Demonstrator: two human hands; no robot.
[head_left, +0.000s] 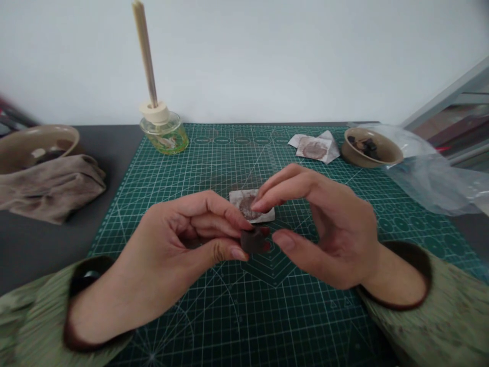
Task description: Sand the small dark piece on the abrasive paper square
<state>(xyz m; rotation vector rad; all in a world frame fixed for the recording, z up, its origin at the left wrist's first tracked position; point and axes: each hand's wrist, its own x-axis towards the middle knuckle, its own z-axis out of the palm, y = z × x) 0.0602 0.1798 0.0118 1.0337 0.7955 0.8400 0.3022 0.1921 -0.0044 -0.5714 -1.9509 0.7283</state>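
Between the thumb and fingers of my left hand (191, 234) is a small dark brown lump (252, 240), perhaps clay. Its exact shape is partly hidden by the fingertips. My right hand (324, 224) hovers just to the right of the lump, with thumb and fingers apart and nothing between them. Behind the lump, a small white paper piece (269, 215) with a brown smudge lies on the green cutting mat (183, 316). The right fingertips overlap this paper in view; whether they touch it I cannot tell.
A reed diffuser (164, 130) stands at the back left. At far left, a brown cloth (57, 183) lies against a tan bowl (23, 145). Stained white paper (324, 145), a smaller bowl (353, 155) with dark pieces and clear plastic (424, 178) are at the back right.
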